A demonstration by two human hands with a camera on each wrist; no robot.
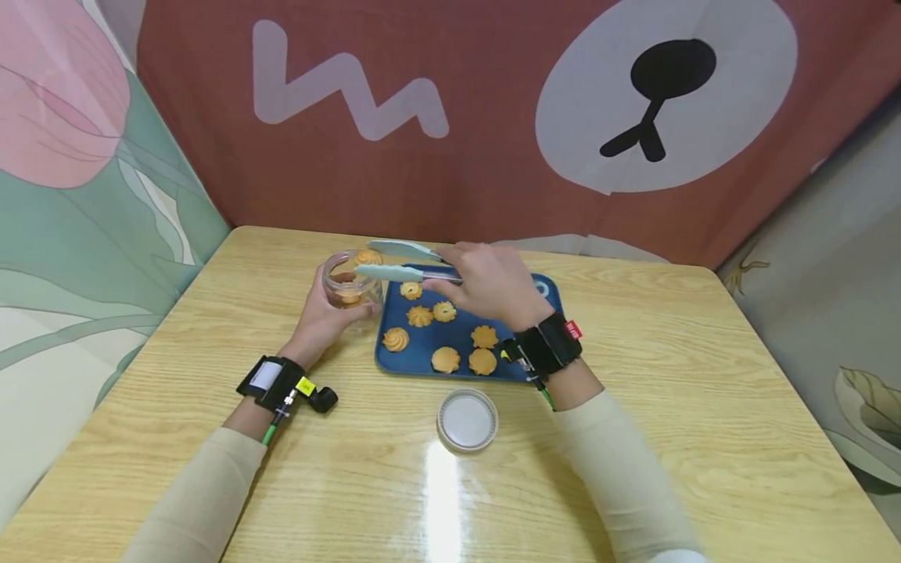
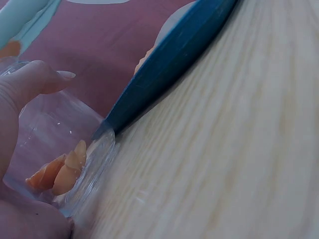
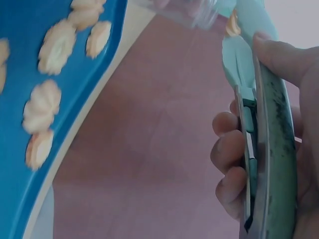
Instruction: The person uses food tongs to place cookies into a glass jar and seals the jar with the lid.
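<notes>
At the tray's left side, my left hand (image 1: 317,319) grips a clear round jar (image 1: 329,272), its mouth uncovered and tilted toward the tongs. A few cookies (image 2: 70,172) lie at the bottom of the jar in the left wrist view. My right hand (image 1: 493,283) holds tongs (image 1: 391,273) with pale mint tips and metal arms, fingers and thumb wrapped about the handles. A golden cookie (image 1: 369,256) sits between the tong tips, right at the jar's rim. In the right wrist view only an edge of that cookie (image 3: 233,24) shows.
Several piped cookies (image 1: 420,316) are spread over a blue tray (image 1: 415,363) on the wooden table (image 1: 338,469). A round whitish lid (image 1: 468,420) lies in front of the tray. Behind the table hangs a reddish-brown printed cloth (image 1: 486,156).
</notes>
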